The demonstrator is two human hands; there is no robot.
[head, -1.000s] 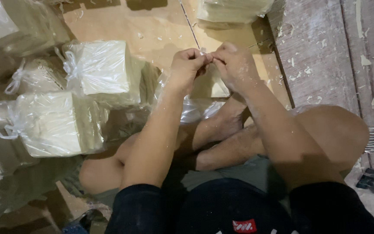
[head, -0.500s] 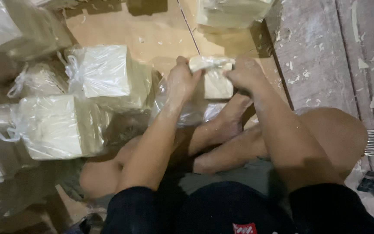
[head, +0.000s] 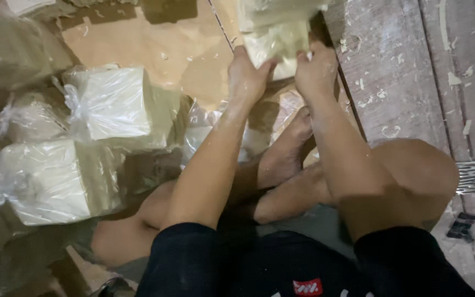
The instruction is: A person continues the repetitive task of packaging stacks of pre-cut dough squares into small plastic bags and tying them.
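I sit cross-legged on the floor. My left hand (head: 247,74) and my right hand (head: 315,71) both grip a pale block wrapped in a clear plastic bag (head: 277,47), held out in front of me near the top of the view. It touches or sits just below another bagged pale stack (head: 273,12) at the top edge. My bare feet (head: 290,148) lie below the hands.
Several tied plastic bags of pale blocks (head: 108,104) (head: 45,181) sit stacked at my left. Brown cardboard (head: 155,49) covers the floor ahead. A rough wooden plank surface with pale scraps (head: 402,77) runs along the right. Loose clear plastic (head: 204,129) lies by my feet.
Both hands have moved forward and away from my lap, carrying the bagged block from above my feet up toward the stack at the top.
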